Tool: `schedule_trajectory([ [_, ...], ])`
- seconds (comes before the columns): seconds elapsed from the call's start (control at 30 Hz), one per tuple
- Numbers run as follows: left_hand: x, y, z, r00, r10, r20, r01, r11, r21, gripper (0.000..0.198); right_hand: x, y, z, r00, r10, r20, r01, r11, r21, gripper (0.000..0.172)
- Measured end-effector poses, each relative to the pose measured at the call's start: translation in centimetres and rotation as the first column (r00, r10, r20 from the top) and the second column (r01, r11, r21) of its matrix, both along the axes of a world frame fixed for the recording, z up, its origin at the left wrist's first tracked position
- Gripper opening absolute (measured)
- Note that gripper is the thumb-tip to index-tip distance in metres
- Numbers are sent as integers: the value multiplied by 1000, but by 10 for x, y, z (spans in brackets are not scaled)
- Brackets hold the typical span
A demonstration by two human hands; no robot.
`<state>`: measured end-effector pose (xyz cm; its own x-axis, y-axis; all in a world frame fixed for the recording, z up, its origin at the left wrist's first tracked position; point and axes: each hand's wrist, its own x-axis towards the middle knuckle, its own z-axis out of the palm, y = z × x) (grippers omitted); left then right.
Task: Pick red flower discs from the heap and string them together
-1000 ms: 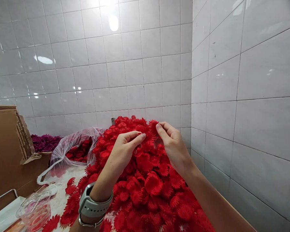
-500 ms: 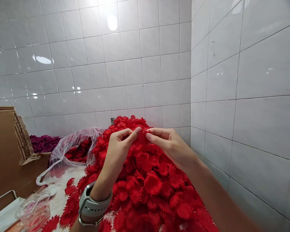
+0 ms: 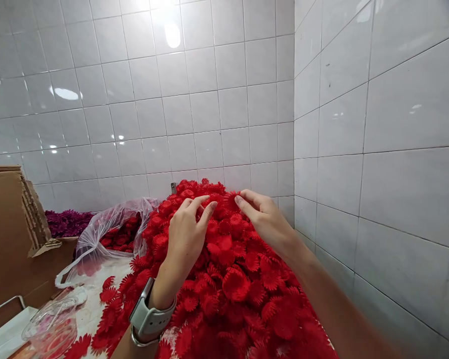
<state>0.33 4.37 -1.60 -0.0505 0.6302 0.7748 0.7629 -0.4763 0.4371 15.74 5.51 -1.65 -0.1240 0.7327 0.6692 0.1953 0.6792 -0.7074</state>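
1. My right hand point(image 3: 265, 219) pinched one red artificial flower head point(image 3: 231, 201) at its edge; my left hand point(image 3: 185, 229) was just beside it, thumb and forefinger parted, with nothing clearly between them.
2. That edge hold looked slight to me: a loose pinch could have dropped the flower head into the heap point(image 3: 235, 284) beneath my hands, lost among its likes, while a hard squeeze might have creased its petals.
3. The heap looked loosely piled, so a low forearm could have sent pieces sliding left or toward me.
4. The watch point(image 3: 154, 319) and bracelet point(image 3: 142, 340) on my left wrist, close over the heap, might have snagged petals.
5. Left of my hands, a clear plastic bag point(image 3: 88, 239) held more red ones; purple flowers point(image 3: 68, 223) lay beyond it, and nearer me a clear plastic tub point(image 3: 56, 326) sat on the surface point(image 3: 114, 270).
6. Farther left, a cardboard box point(image 3: 3, 214) blocked that side; tiled walls point(image 3: 333, 199) closed off ahead and right.
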Motion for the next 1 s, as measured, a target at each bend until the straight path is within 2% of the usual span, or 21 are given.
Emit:
schedule_trajectory([
  [0.07, 0, 0, 1, 981, -173, 90, 176, 984, -24, 35, -1, 0, -1, 997, 57, 59, -57, 998, 6, 29],
  [0.13, 0, -1, 2, 912, -347, 217, 372, 925, -83, 32, -3, -1, -2, 993, 78, 89, -81, 996, 36, 30],
  [0.23, -2, -4, 5, 813, -421, 402, 501, 857, -116, 22, -3, -4, -2, 980, 158, 117, -164, 986, 35, 28],
  [0.33, -3, -4, 6, 763, -414, 496, 518, 851, -87, 19, -1, -6, -2, 969, 211, 125, -212, 977, -3, 25],
  [0.43, -2, -4, 6, 742, -406, 534, 528, 845, -91, 21, 2, -6, -1, 979, 161, 126, -161, 987, -6, 22],
  [0.6, 1, -5, 5, 748, -446, 492, 583, 795, -166, 23, 4, -5, 0, 981, 153, 120, -159, 987, 38, 18],
  [0.73, 1, -5, 4, 750, -466, 470, 576, 809, -118, 29, 3, -7, 0, 983, 127, 129, -135, 989, 56, 19],
  [0.87, 0, -6, 4, 761, -471, 446, 561, 823, -87, 33, 1, -8, 1, 994, 101, 37, -103, 993, 54, 18],
  [1.0, 3, -6, 3, 768, -476, 428, 545, 837, -46, 32, 2, -10, 2, 989, 144, -36, -140, 986, 91, 20],
])
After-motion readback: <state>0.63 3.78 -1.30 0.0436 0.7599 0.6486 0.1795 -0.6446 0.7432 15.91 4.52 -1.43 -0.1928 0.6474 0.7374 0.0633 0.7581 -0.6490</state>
